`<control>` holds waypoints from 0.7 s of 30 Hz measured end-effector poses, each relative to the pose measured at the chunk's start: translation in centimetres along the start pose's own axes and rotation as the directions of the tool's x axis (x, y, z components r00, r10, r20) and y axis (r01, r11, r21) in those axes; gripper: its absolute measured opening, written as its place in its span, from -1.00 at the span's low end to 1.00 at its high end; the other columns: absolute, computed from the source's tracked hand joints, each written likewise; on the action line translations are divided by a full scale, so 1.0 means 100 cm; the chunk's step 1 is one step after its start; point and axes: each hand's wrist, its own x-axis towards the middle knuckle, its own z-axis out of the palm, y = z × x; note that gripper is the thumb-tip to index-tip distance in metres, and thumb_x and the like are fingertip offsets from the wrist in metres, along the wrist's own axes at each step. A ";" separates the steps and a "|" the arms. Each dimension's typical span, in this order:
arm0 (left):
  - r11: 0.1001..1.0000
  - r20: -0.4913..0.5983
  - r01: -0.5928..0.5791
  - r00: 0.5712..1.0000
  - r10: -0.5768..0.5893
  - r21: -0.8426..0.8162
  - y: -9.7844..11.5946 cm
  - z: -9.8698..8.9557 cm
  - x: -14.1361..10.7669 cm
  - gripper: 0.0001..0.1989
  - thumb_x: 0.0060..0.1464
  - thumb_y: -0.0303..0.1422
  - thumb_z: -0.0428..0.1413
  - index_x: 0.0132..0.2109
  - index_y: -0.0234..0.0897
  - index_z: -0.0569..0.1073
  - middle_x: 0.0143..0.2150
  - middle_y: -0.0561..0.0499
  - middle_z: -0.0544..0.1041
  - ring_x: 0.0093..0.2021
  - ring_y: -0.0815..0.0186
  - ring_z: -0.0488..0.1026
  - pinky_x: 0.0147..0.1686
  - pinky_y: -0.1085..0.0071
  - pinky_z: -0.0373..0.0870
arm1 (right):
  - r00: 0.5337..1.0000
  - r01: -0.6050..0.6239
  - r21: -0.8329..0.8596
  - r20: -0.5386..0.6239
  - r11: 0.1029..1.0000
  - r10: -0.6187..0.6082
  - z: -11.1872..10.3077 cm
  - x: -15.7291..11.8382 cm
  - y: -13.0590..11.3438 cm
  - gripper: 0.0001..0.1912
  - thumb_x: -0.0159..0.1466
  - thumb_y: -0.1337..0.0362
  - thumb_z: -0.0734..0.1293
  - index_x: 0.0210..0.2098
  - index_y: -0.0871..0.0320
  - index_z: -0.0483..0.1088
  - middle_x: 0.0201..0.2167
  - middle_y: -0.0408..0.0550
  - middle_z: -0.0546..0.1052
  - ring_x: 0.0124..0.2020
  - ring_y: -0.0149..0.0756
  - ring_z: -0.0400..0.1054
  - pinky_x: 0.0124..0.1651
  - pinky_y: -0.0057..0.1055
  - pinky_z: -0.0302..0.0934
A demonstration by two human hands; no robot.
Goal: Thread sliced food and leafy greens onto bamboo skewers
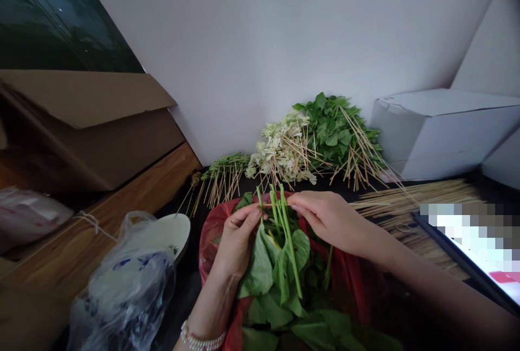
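Note:
My left hand (239, 232), with a beaded bracelet at the wrist, pinches a green stem at the left end of a row of leafy stems (280, 215). A thin wooden skewer (270, 206) runs crosswise through these stems. On the right, my right hand (320, 213) is closed on the skewer. Large green leaves hang from the stems between both hands. Below them, a red plastic bag (213, 226) lies open with more leafy greens (276, 310) inside.
Skewered leafy greens (331, 123), pale leaves (280, 137) and green pieces (227, 166) lie by the wall. Loose skewers (410, 199), a screen (467, 248) and white box (450, 129) are right; a bowl (174, 229), clear bag (125, 286) and cardboard box (97, 145) left.

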 end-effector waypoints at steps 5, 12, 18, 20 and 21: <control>1.000 -0.025 0.008 1.000 -0.007 0.026 0.001 0.000 0.000 -0.66 -0.34 -0.29 0.53 -0.34 -0.29 0.70 -0.45 0.03 0.67 -0.46 0.42 0.55 -0.36 0.56 0.49 | 1.000 -0.010 -0.048 0.011 0.999 0.011 0.001 -0.001 -0.001 -0.73 0.41 0.44 0.16 -0.10 0.15 0.47 -0.15 0.00 0.59 -0.16 -0.20 0.49 -0.10 -0.28 0.29; 0.998 -0.033 0.013 0.999 -0.011 0.062 0.001 -0.001 0.000 -0.68 -0.38 -0.27 0.54 -0.40 -0.27 0.70 -0.50 0.05 0.66 -0.49 0.43 0.53 -0.40 0.58 0.47 | 1.000 0.016 -0.189 0.020 0.982 -0.013 0.003 -0.004 -0.005 -0.69 0.38 0.49 0.15 -0.10 0.18 0.49 -0.16 0.04 0.60 -0.17 -0.15 0.49 -0.12 -0.27 0.30; 0.994 0.000 0.014 1.000 -0.015 0.109 -0.001 0.001 -0.003 -0.70 -0.32 -0.26 0.52 -0.38 -0.29 0.70 -0.44 0.01 0.68 -0.46 0.40 0.55 -0.37 0.54 0.48 | 0.998 0.041 -0.204 0.047 0.978 -0.032 0.006 -0.005 -0.010 -0.69 0.33 0.51 0.17 -0.10 0.20 0.49 -0.19 0.03 0.60 -0.20 -0.15 0.49 -0.14 -0.27 0.29; 0.992 0.013 0.004 1.000 -0.006 0.124 -0.003 -0.002 -0.002 -0.69 -0.30 -0.25 0.52 -0.35 -0.26 0.70 -0.41 0.00 0.69 -0.43 0.39 0.56 -0.34 0.54 0.49 | 0.999 0.038 -0.186 0.032 0.982 -0.032 0.006 -0.005 -0.010 -0.69 0.35 0.50 0.16 -0.10 0.19 0.49 -0.19 0.03 0.60 -0.19 -0.16 0.49 -0.12 -0.27 0.30; 0.991 0.021 -0.003 1.000 0.000 0.132 -0.004 -0.004 -0.002 -0.69 -0.29 -0.24 0.51 -0.34 -0.25 0.70 -0.39 0.00 0.70 -0.41 0.38 0.57 -0.32 0.54 0.49 | 0.999 0.036 -0.167 0.022 0.985 -0.033 0.006 -0.004 -0.010 -0.70 0.36 0.50 0.15 -0.10 0.19 0.49 -0.19 0.03 0.60 -0.19 -0.17 0.49 -0.11 -0.27 0.30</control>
